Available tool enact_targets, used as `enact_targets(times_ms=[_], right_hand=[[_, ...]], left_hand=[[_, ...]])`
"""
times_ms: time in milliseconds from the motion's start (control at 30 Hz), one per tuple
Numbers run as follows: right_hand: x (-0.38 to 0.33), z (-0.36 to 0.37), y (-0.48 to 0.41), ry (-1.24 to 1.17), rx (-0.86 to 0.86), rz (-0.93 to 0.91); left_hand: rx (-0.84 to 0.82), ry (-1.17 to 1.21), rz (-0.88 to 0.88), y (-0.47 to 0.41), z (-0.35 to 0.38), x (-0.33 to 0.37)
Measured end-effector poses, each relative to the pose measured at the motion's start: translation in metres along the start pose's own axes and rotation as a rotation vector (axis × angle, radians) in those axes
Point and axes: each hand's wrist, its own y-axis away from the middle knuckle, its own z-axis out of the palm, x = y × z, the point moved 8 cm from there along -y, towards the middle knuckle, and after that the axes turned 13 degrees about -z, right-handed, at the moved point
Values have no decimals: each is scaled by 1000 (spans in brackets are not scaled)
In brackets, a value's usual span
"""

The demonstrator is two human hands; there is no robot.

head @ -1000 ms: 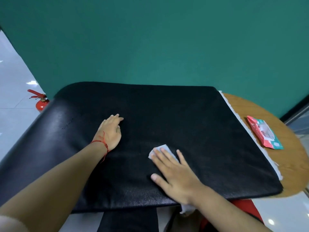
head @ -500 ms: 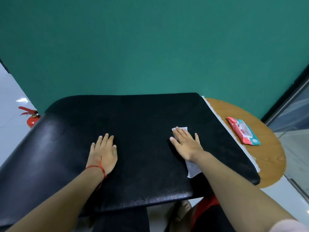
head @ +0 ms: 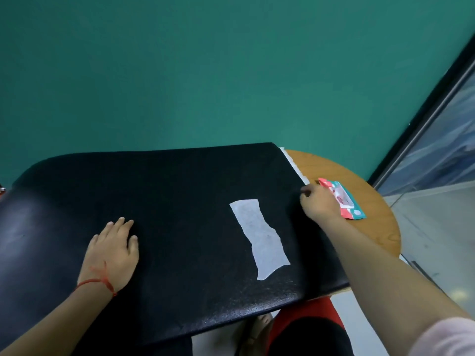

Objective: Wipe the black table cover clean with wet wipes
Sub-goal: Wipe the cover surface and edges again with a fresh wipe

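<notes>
The black table cover [head: 180,201] lies over most of a round wooden table [head: 372,227]. A white wet wipe [head: 259,235] is spread flat on the cover's right part, with no hand on it. My left hand [head: 113,247] rests flat on the cover at the left, fingers straight, a red string round the wrist. My right hand [head: 318,204] is at the cover's right edge, over the red and teal wet wipe pack [head: 344,199]. Its fingers are curled; I cannot see whether they grip the pack.
A green wall stands right behind the table. A glass partition with a dark frame [head: 437,119] runs along the right. A white strip [head: 293,163] shows under the cover's right edge. My legs and a foot [head: 257,330] are below the front edge.
My right hand lifted off the wipe and moved right to the pack. The wipe now lies unfolded on the cover. The view swung right; the left hand stayed flat.
</notes>
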Motion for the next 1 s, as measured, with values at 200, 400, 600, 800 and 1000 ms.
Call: enact_targets(times_ms=[200,400,600,800,1000], right_hand=[[99,-10,-10,218,-15,213],[106,-17,-19,296,44,167],[18,-34,-34,121,341,-140],[-165,-4,-25,-62,396,-600],[-327,61,-35,143,145,-763]], left_hand=[[28,-76,33,-12,5,-3],[39,-113,12,-16,11,1],[51,-116,9,-8,6,6],[41,-61,-15,0,0,8],[37,-20,-22,4,-3,9]])
